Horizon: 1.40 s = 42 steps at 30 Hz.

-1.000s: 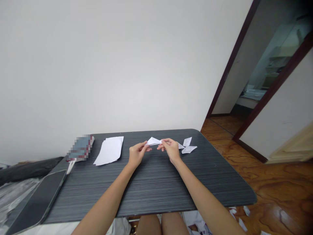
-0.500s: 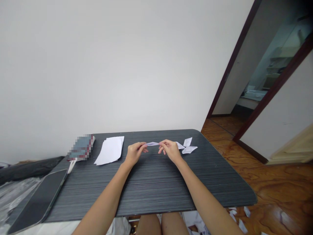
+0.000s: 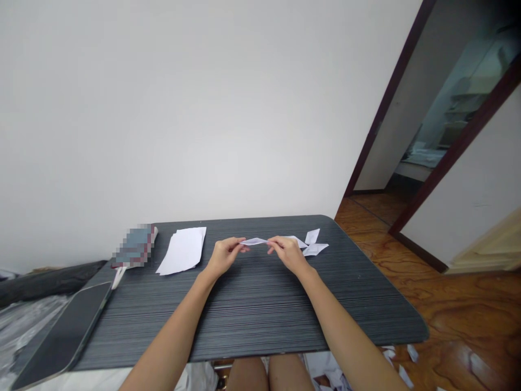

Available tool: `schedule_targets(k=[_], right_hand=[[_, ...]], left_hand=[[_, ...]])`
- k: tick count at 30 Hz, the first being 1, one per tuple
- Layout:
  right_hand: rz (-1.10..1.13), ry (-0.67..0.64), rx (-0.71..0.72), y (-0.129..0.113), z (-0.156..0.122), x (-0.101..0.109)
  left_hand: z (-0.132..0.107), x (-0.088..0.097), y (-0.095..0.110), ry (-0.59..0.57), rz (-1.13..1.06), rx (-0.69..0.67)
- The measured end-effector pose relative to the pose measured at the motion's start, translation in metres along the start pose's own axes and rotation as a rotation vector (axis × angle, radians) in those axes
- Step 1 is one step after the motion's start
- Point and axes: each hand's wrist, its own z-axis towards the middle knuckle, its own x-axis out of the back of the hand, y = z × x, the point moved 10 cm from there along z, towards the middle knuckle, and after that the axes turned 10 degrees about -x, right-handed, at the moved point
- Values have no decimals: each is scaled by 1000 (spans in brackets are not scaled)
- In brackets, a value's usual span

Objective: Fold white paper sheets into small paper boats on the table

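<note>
A small piece of folded white paper (image 3: pixel 254 241) is stretched level between my two hands over the dark table. My left hand (image 3: pixel 223 255) pinches its left tip between thumb and fingers. Its right tip is pinched by my right hand (image 3: pixel 288 252). Just beyond the right hand lie folded paper pieces (image 3: pixel 315 249), pointed at their ends, grouped on the table; the hand partly covers one of them. To the left of my left hand rests a stack of white paper sheets (image 3: pixel 183 251).
The dark ridged table (image 3: pixel 260 320) stands against a white wall. At its left are a blurred-out book-like object (image 3: pixel 135 245) and a black flat panel (image 3: pixel 65 334). Paper scraps (image 3: pixel 412 353) lie on the wooden floor at right, near an open doorway (image 3: pixel 407 136).
The folded paper between my hands now shows more of its flat face. My right hand has shifted slightly to the right, and its fingers are drawn closer together.
</note>
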Motion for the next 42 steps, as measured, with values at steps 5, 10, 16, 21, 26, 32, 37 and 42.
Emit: schedule_targets(k=[5, 10, 16, 21, 26, 32, 37, 42], right_hand=[[97, 24, -38, 5, 3, 0], [172, 59, -50, 7, 4, 3], [3, -17, 46, -12, -3, -5], [-25, -80, 59, -18, -6, -16], [30, -57, 58, -18, -4, -11], [184, 31, -27, -2, 3, 2], [337, -38, -131, 15, 6, -15], [324, -20, -153, 14, 4, -14]], left_hand=[[-1, 5, -6, 107, -70, 79], [-2, 11, -10, 172, -103, 101], [2, 6, 7, 58, 72, -29], [2, -3, 19, -53, 259, -133], [2, -5, 25, -87, 332, -164], [5, 11, 24, 78, 180, -49], [6, 9, 30, 82, 131, -59], [4, 14, 40, 142, 295, -110]])
